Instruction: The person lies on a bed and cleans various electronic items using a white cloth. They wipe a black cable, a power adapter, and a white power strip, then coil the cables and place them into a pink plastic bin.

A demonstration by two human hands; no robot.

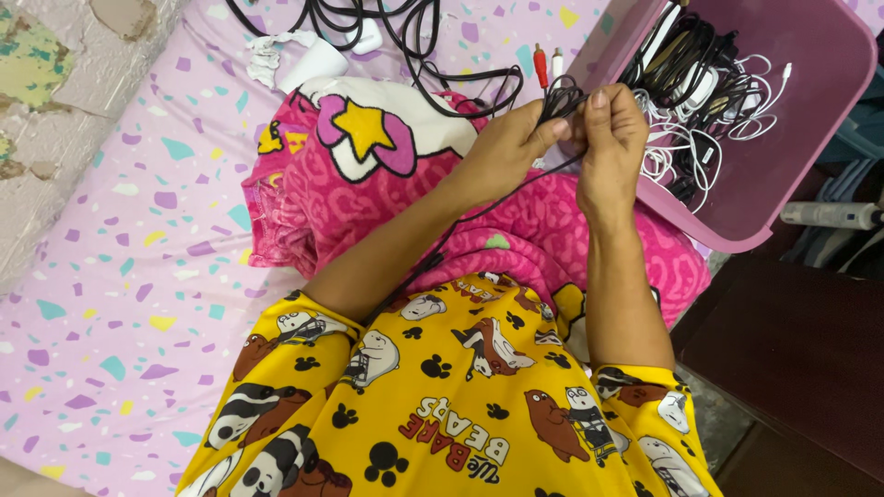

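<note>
My left hand (505, 147) and my right hand (610, 138) meet above a pink patterned blanket (368, 198), both pinching a coil of thin black cable (560, 99). Red and white plugs (547, 63) stick up from the coil just above my fingers. A length of the same cable trails down along my left forearm toward my yellow printed shirt (451, 405). Right of my hands, a pink plastic basket (810, 120) lies tilted, holding several tangled black and white cables and chargers.
A loose black cable (387, 28) loops across the pink confetti-print bedsheet (120, 276) at the top, next to a white cloth (276, 55). A peeling wall (46, 92) runs along the left. Dark furniture (792, 368) stands at the right.
</note>
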